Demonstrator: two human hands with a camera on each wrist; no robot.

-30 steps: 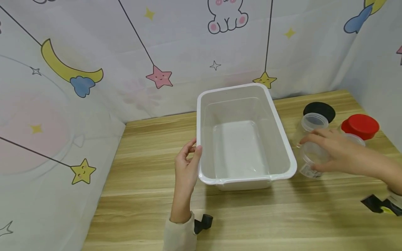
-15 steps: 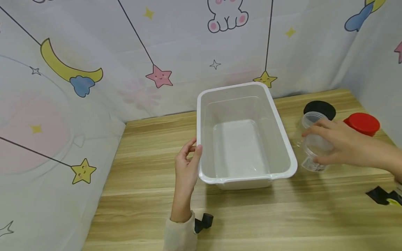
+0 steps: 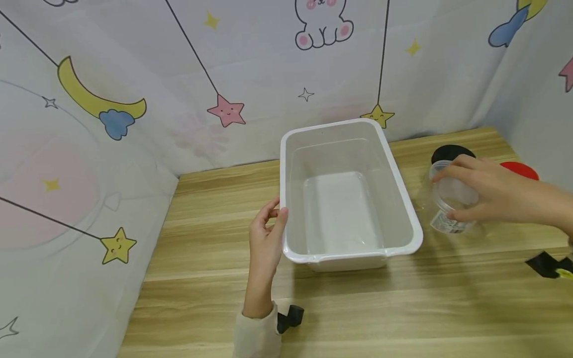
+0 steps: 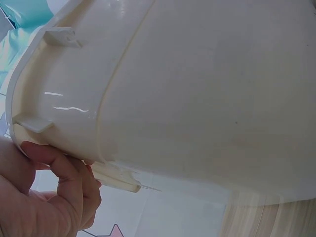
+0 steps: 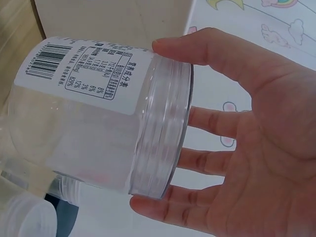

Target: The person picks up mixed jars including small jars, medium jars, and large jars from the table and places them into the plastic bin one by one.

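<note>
My left hand (image 3: 267, 236) grips the left rim of a white plastic basin (image 3: 342, 256), which stands in the middle of the table. In the left wrist view the thumb and fingers (image 4: 54, 168) curl at the rim, against the basin's outer wall. To the right of the basin, my right hand (image 3: 497, 191) holds a clear plastic jar (image 3: 447, 222) round its top. That jar (image 5: 94, 138) bears a white printed label with a barcode in the right wrist view. Just behind it stands another clear jar (image 3: 436, 170), partly covered by the hand.
A black lid (image 3: 453, 152) lies at the back right, and a red lid (image 3: 519, 170) shows past my right hand. More clear jar (image 5: 37, 217) shows at the right wrist view's lower left. A printed curtain (image 3: 250, 59) hangs behind the wooden table (image 3: 206, 248).
My right hand has moved a little toward the back with the jar, now covering more of the rear jar and red lid. The left hand and basin have stayed in place.
</note>
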